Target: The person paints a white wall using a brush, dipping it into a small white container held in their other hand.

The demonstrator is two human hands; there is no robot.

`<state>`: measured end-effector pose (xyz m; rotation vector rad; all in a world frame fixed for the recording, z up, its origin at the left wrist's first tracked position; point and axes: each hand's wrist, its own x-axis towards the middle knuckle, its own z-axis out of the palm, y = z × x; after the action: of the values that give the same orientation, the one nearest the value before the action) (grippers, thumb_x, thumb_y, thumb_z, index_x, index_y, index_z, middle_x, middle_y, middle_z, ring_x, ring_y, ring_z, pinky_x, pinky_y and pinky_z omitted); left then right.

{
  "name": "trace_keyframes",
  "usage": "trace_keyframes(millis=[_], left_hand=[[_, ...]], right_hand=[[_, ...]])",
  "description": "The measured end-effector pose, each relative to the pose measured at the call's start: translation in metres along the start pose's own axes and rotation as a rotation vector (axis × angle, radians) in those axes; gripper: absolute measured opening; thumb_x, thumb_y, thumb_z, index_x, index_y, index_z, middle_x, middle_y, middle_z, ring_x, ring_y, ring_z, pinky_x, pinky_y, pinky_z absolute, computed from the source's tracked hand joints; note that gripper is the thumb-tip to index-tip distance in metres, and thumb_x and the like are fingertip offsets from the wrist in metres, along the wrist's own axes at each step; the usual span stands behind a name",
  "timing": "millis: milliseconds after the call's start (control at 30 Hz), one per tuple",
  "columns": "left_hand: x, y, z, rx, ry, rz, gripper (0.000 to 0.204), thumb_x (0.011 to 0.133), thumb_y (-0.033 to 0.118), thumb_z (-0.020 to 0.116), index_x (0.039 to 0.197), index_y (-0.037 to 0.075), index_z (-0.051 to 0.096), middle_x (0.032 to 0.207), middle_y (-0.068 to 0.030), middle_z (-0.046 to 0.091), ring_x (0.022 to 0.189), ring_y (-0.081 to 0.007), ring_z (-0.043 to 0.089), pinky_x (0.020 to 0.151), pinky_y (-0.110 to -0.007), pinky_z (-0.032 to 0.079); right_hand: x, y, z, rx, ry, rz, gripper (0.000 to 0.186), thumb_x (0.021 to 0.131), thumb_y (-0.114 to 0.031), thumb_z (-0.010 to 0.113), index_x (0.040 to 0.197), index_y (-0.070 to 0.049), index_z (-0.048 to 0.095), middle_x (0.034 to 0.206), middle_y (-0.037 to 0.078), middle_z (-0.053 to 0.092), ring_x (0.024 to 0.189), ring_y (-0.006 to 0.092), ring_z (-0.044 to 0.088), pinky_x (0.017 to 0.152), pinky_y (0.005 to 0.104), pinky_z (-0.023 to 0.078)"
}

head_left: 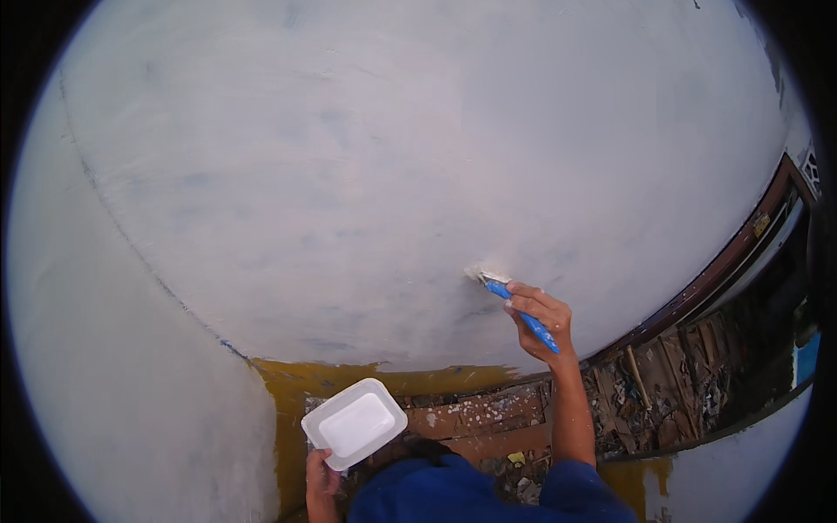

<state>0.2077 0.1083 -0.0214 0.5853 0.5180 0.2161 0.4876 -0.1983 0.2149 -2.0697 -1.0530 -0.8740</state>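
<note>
My right hand (pixel 542 321) is closed round the blue handle of a paintbrush (pixel 521 311). Its pale bristles press against the white-painted wall (pixel 349 192), where faint bluish patches show through. White specks dot my right hand and the brush handle. Lower down, my left hand (pixel 322 475) grips the near-left corner of a white rectangular plastic tub (pixel 355 423), held tilted so that its inside shows. White covers the inside of the tub; whether this is paint or bare plastic I cannot tell.
A mustard-yellow band (pixel 384 380) runs along the wall's foot. The left wall (pixel 131 349) meets the main wall at a dark corner line. Below lie paint-spattered boards (pixel 488 420) and scattered debris (pixel 658 388) with a stick. A brown frame (pixel 732 261) borders the right side.
</note>
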Motion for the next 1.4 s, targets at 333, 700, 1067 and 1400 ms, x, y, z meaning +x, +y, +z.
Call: trace_keyframes(millis=[333,700,1067,1400], left_hand=[[0.004,-0.008,0.014,-0.015,-0.001,-0.02,0.064,0.076,0.012,0.053,0.133,-0.011,0.037,0.127,-0.0204,0.054,0.114,-0.0324,0.058,0.097,-0.045,0.05],[0.004,-0.005,0.041,0.024,-0.006,-0.053,0.055,0.077,0.011,0.054,0.126,-0.012,0.044,0.118,-0.0205,0.059,0.103,-0.0307,0.063,0.091,-0.041,0.053],[0.008,-0.019,0.06,0.067,-0.051,-0.176,0.049,0.079,0.005,0.054,0.125,-0.009,0.045,0.115,-0.0178,0.061,0.102,-0.0269,0.064,0.092,-0.038,0.053],[0.01,-0.026,0.054,0.036,-0.004,-0.206,0.05,0.079,0.005,0.053,0.126,-0.009,0.044,0.116,-0.0187,0.06,0.102,-0.0271,0.064,0.092,-0.038,0.053]], right_hand=[[-0.059,0.014,0.067,-0.275,0.221,-0.17,0.017,0.077,0.002,0.065,0.093,-0.004,0.068,0.118,0.016,0.062,0.113,0.0376,0.06,0.081,0.0413,0.058],[-0.103,-0.067,0.072,0.288,0.052,0.32,0.018,0.074,0.006,0.071,0.09,0.0,0.065,0.093,0.017,0.07,0.088,0.0302,0.07,0.073,0.0346,0.057],[-0.072,-0.109,0.094,0.404,-0.544,0.249,0.017,0.074,-0.003,0.073,0.09,-0.001,0.068,0.086,0.013,0.069,0.075,0.0292,0.068,0.069,0.0342,0.054],[-0.064,-0.099,0.077,0.845,-0.134,0.816,0.019,0.086,-0.007,0.07,0.099,0.004,0.061,0.089,0.012,0.068,0.08,0.0187,0.068,0.069,0.0312,0.057]])
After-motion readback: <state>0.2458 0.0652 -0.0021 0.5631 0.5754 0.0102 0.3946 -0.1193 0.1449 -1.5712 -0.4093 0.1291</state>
